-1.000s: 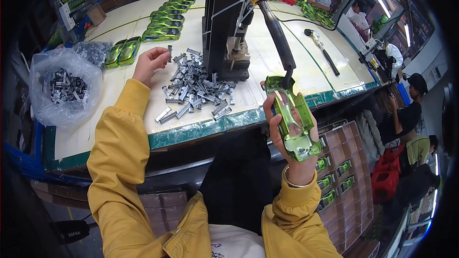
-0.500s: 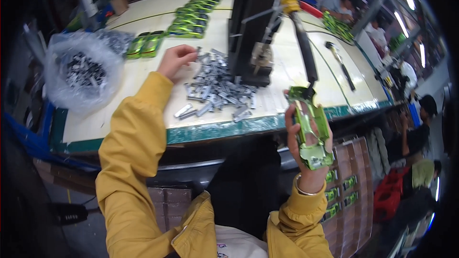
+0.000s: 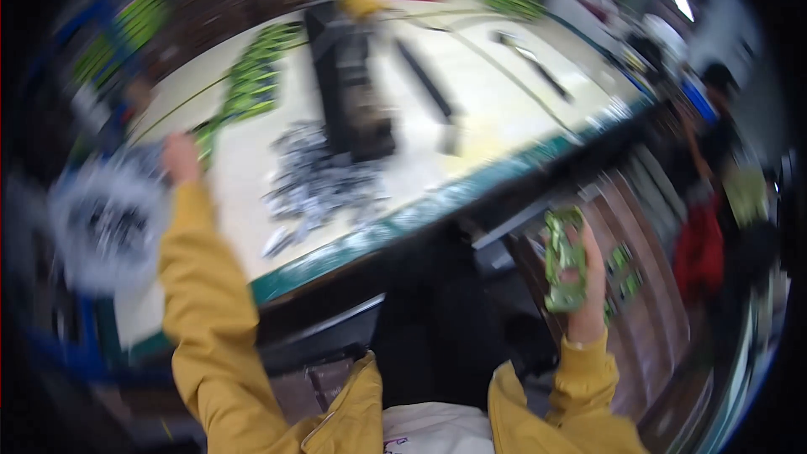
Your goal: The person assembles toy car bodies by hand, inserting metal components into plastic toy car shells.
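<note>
Two hands work apart in a heavily blurred view. Your right hand (image 3: pixel 584 286) has its grip clenched around a green part (image 3: pixel 563 273), held below the counter (image 3: pixel 504 118) edge, off to the right of it. Your left hand (image 3: pixel 181 158) reaches out to the clear bag of metal pieces (image 3: pixel 109 223) at the counter's left end; whether that grip is closed, you cannot tell. Loose metal pieces (image 3: pixel 319 185) lie before the black press (image 3: pixel 349 92).
</note>
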A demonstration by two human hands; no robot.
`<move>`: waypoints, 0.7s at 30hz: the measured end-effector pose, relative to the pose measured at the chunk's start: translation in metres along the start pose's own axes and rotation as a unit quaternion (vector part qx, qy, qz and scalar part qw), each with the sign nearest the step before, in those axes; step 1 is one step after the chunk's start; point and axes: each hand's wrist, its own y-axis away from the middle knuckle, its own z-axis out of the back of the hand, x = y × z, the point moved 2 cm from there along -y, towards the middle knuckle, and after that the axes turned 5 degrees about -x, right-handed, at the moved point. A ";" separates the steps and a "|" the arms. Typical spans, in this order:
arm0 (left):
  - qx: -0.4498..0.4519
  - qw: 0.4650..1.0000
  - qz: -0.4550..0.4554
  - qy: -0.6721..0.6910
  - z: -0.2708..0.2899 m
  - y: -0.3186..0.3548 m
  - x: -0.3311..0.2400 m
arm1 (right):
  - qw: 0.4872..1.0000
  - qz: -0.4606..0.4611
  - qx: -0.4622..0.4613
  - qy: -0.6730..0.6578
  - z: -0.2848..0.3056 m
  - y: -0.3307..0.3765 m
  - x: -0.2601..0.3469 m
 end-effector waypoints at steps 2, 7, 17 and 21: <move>0.046 0.981 0.127 0.138 -0.013 -0.003 -0.024 | 0.972 0.107 -0.106 0.179 0.047 -0.006 0.018; -0.092 0.971 0.220 -0.026 -0.125 -0.035 0.045 | 0.750 0.282 -0.270 0.533 0.175 -0.001 0.036; 0.156 0.959 0.160 0.176 -0.109 0.011 0.005 | 0.486 -0.061 -0.460 0.740 0.314 0.033 0.107; 0.071 0.937 -0.202 -0.275 -0.173 -0.050 0.087 | 0.526 -0.071 -0.445 0.722 0.383 -0.027 0.081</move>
